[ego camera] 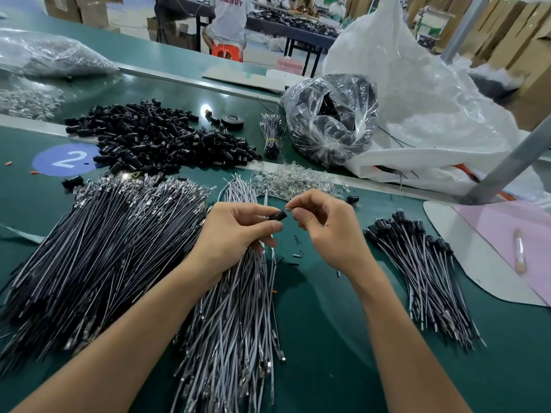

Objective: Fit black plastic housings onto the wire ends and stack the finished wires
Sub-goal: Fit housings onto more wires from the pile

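**Now seating a housing on a wire end**

My left hand (238, 231) pinches one small black plastic housing (278, 216) between thumb and curled fingers, above the loose bundle of grey wires (238, 308) on the green bench (328, 338). My right hand (325, 231) pinches something small and pale at the housing's open mouth; I cannot tell if it is the wire's tip. I judge I am mid-fit. Next comes a straight push until it seats. Then the wire goes on the stack of finished black-capped wires (417, 257) to my right.
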{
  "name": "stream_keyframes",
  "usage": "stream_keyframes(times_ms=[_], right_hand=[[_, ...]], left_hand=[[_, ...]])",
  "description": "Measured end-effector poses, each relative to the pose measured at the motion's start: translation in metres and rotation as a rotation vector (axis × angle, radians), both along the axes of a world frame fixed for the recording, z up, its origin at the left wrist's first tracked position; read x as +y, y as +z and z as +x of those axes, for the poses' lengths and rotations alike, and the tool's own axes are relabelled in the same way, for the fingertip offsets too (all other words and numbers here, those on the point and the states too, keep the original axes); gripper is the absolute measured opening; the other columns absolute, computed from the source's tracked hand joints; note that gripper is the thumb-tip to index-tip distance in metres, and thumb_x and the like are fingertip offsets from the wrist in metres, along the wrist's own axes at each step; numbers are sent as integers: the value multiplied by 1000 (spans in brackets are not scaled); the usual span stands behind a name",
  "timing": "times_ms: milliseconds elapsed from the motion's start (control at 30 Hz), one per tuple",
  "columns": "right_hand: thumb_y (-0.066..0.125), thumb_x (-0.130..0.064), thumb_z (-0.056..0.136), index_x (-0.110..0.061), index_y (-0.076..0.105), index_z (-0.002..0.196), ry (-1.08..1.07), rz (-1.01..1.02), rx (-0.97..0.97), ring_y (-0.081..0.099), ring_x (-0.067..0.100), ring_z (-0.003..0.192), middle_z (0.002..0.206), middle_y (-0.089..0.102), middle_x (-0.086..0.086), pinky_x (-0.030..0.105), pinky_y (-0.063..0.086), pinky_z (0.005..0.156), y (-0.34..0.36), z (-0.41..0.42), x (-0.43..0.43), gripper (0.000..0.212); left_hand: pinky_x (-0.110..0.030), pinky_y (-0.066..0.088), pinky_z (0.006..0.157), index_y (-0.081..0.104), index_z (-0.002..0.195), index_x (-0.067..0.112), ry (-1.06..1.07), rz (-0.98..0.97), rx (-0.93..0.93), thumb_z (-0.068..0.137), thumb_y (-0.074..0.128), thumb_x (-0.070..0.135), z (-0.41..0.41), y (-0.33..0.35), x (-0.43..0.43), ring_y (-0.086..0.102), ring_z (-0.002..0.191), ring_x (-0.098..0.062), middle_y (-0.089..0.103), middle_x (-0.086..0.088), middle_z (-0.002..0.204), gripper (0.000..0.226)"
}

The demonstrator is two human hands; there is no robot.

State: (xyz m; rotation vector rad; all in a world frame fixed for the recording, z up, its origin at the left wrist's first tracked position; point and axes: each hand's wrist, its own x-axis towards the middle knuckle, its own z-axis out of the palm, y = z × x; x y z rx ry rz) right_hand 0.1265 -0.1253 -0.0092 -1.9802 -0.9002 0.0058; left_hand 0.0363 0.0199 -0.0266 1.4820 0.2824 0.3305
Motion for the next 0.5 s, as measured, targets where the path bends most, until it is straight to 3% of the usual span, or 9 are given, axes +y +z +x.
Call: stream_keyframes(times_ms=[200, 333, 500], right_hand=[[64, -4, 91, -19, 70, 88, 1, 9, -6, 61, 9, 68, 73, 66, -10, 28, 53, 67, -1, 0, -2, 16], [68, 0, 87, -12, 73, 89, 40, 62, -122, 63, 6, 75, 82, 69, -6, 18, 50, 71, -1, -1, -4, 14], [70, 5, 84, -3, 73, 88, 55, 80, -326, 61, 8, 75, 82, 69, 1, 17, 48, 71, -3, -2, -3, 10]], left_hand=[[-21, 54, 54, 76, 89, 15, -10, 37, -15, 78, 76, -2, -1, -1, 1, 71, 59, -14, 76, -10, 75, 20], [-23, 54, 54, 76, 89, 15, -18, 96, -25, 79, 76, -4, -2, 0, 0, 64, 52, -13, 74, -14, 73, 21], [-21, 53, 49, 76, 87, 15, -19, 126, -32, 77, 77, -2, -1, 0, 1, 61, 47, -13, 72, -19, 71, 20]])
